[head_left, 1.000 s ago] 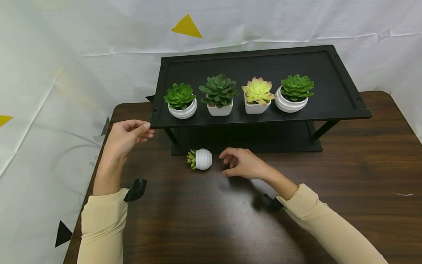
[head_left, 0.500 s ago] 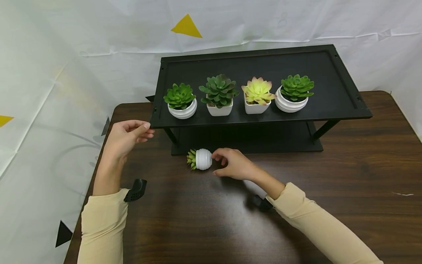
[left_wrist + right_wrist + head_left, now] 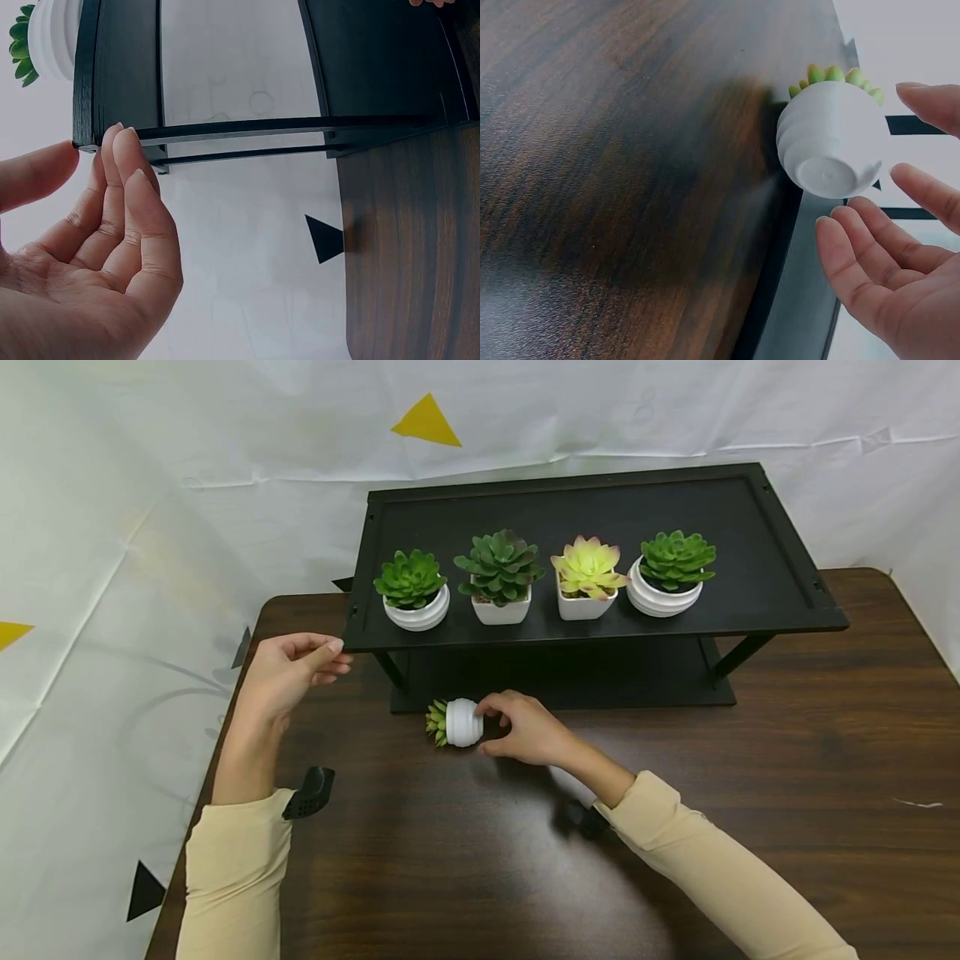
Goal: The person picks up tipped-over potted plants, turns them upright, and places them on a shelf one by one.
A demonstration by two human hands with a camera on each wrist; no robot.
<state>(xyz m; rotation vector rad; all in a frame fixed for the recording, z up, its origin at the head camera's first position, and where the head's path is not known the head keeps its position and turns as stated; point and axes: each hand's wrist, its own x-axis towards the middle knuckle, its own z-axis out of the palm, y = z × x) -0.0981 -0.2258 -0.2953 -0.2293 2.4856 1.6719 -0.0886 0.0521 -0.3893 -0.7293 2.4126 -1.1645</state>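
Observation:
A small potted succulent (image 3: 463, 723) in a ribbed white pot lies on its side on the table, leaves to the left. My right hand (image 3: 521, 728) is just right of the pot's base, thumb and fingers apart and slightly bent. In the right wrist view the fingertips (image 3: 834, 234) are close beside the white pot (image 3: 829, 139); whether they touch it I cannot tell. At the front left corner of the black two-tier shelf (image 3: 600, 514), my left hand (image 3: 285, 672) pinches the upper board. The left wrist view shows thumb and fingers on opposite sides of that corner.
On the upper board stand several upright succulents: a round-potted green one (image 3: 415, 589), a dark green one (image 3: 501, 575), a yellow-green one (image 3: 587, 577) and another green one (image 3: 670, 572). The lower board (image 3: 555, 677) lies just behind the fallen pot. White sheeting (image 3: 600, 410) hangs behind.
My right hand has moved left, from a gap away to the base of the fallen pot. The left hand, the shelf and all the succulents have stayed in place.

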